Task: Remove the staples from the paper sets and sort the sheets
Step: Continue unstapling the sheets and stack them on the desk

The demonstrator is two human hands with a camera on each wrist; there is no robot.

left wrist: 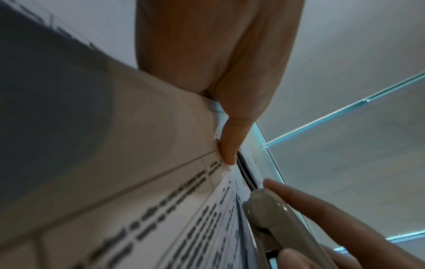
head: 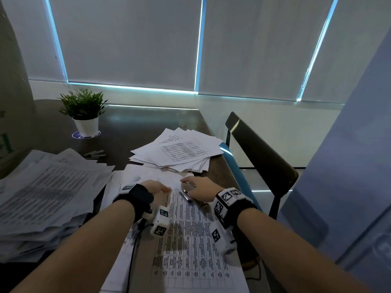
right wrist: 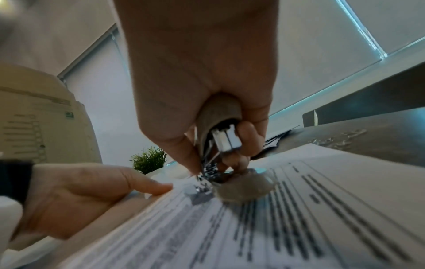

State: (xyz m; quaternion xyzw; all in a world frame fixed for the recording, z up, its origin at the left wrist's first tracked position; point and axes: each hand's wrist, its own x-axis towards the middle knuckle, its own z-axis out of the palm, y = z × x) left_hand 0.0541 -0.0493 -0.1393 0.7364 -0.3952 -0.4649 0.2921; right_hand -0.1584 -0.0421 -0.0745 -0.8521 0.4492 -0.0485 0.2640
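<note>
A stapled paper set (head: 190, 240) printed with a table lies in front of me on the dark table (head: 131, 127). My left hand (head: 164, 189) presses its top edge flat with straight fingers; in the left wrist view a fingertip (left wrist: 227, 156) rests on the sheet's edge (left wrist: 115, 163). My right hand (head: 188, 183) grips a grey staple remover (right wrist: 218, 138). Its metal claws (right wrist: 204, 174) sit at the top corner of the paper (right wrist: 299, 209), just right of my left hand (right wrist: 138, 185). The staple itself is hidden by blur.
A thick pile of papers (head: 42, 187) sits at the left. A fanned stack of loose sheets (head: 179, 151) lies behind the hands. A potted plant (head: 84, 111) stands at the back left, staple strips (head: 95, 154) nearby. A chair (head: 260, 157) stands right of the table.
</note>
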